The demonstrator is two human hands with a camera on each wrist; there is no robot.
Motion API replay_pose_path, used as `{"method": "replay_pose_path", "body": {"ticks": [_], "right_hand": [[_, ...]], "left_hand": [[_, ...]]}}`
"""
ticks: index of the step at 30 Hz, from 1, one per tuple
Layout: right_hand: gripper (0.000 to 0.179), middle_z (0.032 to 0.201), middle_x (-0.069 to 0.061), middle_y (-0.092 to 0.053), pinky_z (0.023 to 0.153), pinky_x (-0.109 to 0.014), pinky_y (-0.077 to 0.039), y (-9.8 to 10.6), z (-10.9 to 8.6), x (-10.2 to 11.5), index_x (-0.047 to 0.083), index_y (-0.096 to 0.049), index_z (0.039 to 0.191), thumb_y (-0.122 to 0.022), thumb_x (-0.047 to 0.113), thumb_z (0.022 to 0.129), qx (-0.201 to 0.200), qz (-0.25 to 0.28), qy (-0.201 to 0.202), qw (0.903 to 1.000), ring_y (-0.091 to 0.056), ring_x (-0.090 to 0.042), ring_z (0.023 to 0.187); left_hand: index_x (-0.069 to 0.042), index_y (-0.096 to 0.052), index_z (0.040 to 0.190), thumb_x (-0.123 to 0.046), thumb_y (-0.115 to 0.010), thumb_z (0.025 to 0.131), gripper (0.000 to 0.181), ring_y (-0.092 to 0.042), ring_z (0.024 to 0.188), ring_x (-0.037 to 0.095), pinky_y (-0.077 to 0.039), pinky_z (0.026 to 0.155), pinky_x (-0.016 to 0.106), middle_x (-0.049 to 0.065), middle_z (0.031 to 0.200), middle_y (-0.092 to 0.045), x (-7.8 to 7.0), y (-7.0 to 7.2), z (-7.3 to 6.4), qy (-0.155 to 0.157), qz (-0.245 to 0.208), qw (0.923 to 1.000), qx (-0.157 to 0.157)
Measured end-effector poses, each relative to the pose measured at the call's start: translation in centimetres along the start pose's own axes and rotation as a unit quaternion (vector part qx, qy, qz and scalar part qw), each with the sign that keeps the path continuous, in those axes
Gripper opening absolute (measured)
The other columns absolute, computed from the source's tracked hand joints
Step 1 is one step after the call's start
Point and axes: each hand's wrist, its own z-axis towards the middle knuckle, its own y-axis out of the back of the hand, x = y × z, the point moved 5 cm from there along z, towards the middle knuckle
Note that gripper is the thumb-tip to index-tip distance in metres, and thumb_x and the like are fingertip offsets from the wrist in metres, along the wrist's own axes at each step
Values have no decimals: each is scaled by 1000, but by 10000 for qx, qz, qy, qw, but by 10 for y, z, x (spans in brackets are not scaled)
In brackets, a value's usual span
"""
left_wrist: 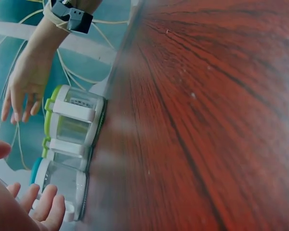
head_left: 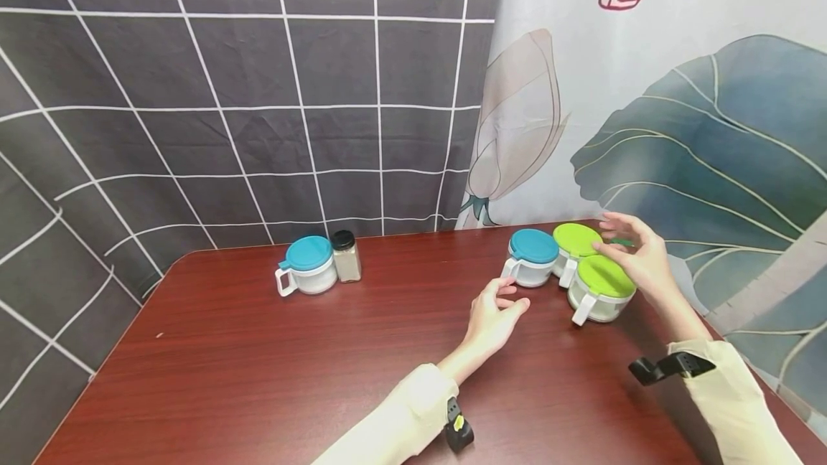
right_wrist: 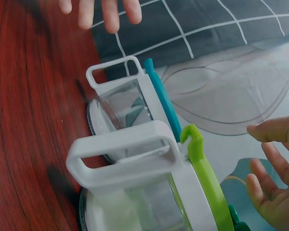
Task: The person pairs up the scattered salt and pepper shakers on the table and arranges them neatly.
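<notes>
At the right back of the table, a blue-lidded seasoning jar [head_left: 533, 258] with a white handle stands beside two jars with lime-green lids, a rear green-lidded jar [head_left: 577, 240] and a front green-lidded jar [head_left: 604, 280]. My left hand [head_left: 492, 319] is just in front of the blue-lidded jar, fingers loosely bent near its handle and nothing in them. Over the right side of the green-lidded jars hovers my right hand [head_left: 636, 253], its thumb and fingers spread apart. The right wrist view shows this right hand [right_wrist: 277, 178] beside the lime-green lid [right_wrist: 209, 187], without gripping it.
Farther left, another blue-lidded jar [head_left: 310, 265] stands next to a small glass jar with a black cap [head_left: 347, 257]. Something dark green [right_wrist: 237, 220] shows behind the lime-green lid. A dark checked cloth [head_left: 245, 92] and a leaf-printed curtain [head_left: 711, 128] hang behind the table [head_left: 258, 364].
</notes>
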Motion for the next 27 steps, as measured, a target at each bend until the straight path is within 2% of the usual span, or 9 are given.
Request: {"method": "replay_pose_path", "body": {"ticks": [4, 7, 11, 14, 21, 27], "right_hand": [[51, 95, 31, -61, 74, -3, -46, 6, 1, -7, 6, -59, 125, -70, -11, 78, -39, -105, -143, 9998, -59, 12, 83], [52, 97, 31, -60, 75, -2, -44, 11, 4, -22, 10, -59, 126, -71, -8, 79, -49, -236, -241, 9994, -59, 12, 86], [54, 99, 33, -58, 76, -1, -42, 16, 6, -29, 7, -55, 131, -71, -5, 80, -23, -422, -303, 9987, -57, 13, 90], [55, 100, 35, -56, 76, -1, -40, 20, 6, -31, 5, -52, 134, -71, -1, 82, 58, -596, -344, 9976, -56, 14, 91], [53, 101, 34, -53, 72, -3, -39, 27, 4, -32, 19, -53, 134, -72, 14, 85, 269, -968, -632, 9929, -52, 13, 91], [56, 102, 33, -49, 71, -5, -39, 32, 2, -37, 16, -49, 138, -71, 21, 87, 383, -1205, -803, 9887, -49, 13, 92]], "left_hand": [[-8, -63, 123, -18, -70, 83, 42, -70, 90, 17, -50, 72, 17, 9, 114, -70, -1, -4, 1, -56, -21, 10000, 4], [-7, -63, 121, -17, -71, 82, 41, -70, 88, 15, -50, 72, 17, 10, 112, -70, -1, -6, 3, -128, -22, 9999, 16], [-7, -64, 120, -14, -72, 80, 41, -71, 90, 19, -50, 72, 17, 11, 111, -70, -1, -11, 4, -133, 1, 9999, -2], [-9, -64, 120, -13, -74, 78, 43, -70, 92, 22, -50, 72, 16, 10, 111, -70, -1, -15, 6, -119, 57, 9999, -22], [-9, -64, 120, -12, -76, 76, 45, -70, 91, 22, -50, 71, 15, 10, 111, -70, -3, -22, 9, -135, 161, 9998, 15], [-9, -65, 118, -13, -76, 76, 44, -71, 90, 22, -49, 70, 15, 9, 110, -71, -2, -29, 10, -109, 190, 9998, -4]]}}
